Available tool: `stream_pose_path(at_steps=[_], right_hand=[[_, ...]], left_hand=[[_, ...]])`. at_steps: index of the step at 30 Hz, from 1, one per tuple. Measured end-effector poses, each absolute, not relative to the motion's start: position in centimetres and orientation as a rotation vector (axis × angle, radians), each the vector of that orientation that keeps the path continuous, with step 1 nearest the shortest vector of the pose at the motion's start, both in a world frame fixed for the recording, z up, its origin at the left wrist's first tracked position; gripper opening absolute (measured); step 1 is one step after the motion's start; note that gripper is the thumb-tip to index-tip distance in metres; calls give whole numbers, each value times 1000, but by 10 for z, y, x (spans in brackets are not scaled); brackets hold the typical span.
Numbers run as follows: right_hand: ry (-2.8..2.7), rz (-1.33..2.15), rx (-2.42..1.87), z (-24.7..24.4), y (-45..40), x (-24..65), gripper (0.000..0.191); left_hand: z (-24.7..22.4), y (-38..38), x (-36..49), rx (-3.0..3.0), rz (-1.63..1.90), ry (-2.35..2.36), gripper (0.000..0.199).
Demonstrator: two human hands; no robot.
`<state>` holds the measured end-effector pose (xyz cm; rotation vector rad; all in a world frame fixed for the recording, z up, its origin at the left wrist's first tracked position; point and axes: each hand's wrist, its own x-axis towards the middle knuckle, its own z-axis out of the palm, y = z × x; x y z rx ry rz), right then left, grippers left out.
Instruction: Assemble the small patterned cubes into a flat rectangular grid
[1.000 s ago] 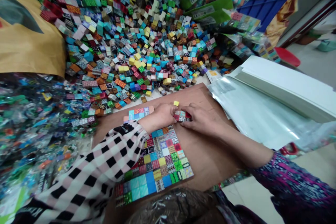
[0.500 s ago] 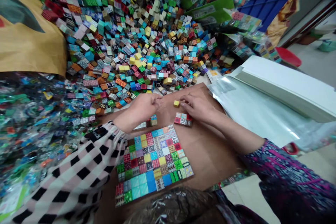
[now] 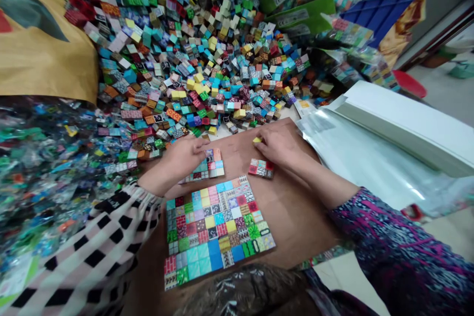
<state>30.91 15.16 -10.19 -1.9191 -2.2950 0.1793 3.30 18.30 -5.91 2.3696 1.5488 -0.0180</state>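
Observation:
My right hand is closed, with thumb and fingers pinching a small yellow cube that shows only partly. Just below it, a short block of red, white and grey patterned cubes lies on the brown board. My left hand has its fingers curled together over a small flat group of patterned cubes; whatever those fingers hold is hidden. Nearer to me lies a large flat mosaic of patterned cubes, close below my left wrist.
A big heap of loose patterned cubes rises behind the board. Crumpled clear plastic spreads at left under a yellow bag. White card sheets lie on clear sleeves at right. A blue crate stands behind.
My left hand has moved left, baring more of the small cube group. The right fingers have closed on the yellow cube, which sat beside them before. The view has shifted slightly.

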Motion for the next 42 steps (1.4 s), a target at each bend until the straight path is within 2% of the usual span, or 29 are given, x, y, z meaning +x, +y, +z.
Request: stream_pose_path(at_steps=[3, 7, 9, 17, 25, 34, 42], right_hand=[[-2270, 190, -1858, -96, 139, 305, 24], [-2349, 430, -1724, -86, 114, 305, 31], [-2384, 540, -1670, -83, 104, 311, 36], [-2456, 686, -1564, -91, 106, 318, 38], [-2303, 661, -1521, -106, 134, 278, 34], [-2245, 864, -1569, -102, 152, 249, 34], [-2188, 859, -1588, -102, 146, 244, 35]], left_hand=[[-68, 182, 27, 2524, -45, 1367, 41], [-70, 177, 30, 2588, -142, 1242, 65], [-69, 174, 33, 2580, -218, 1233, 70], [-71, 175, 31, 2564, -156, 1106, 51], [-75, 176, 28, 2464, -50, 1035, 54], [-79, 173, 28, 2372, -45, 1103, 63], [-92, 178, 24, 2435, -31, 1081, 58]])
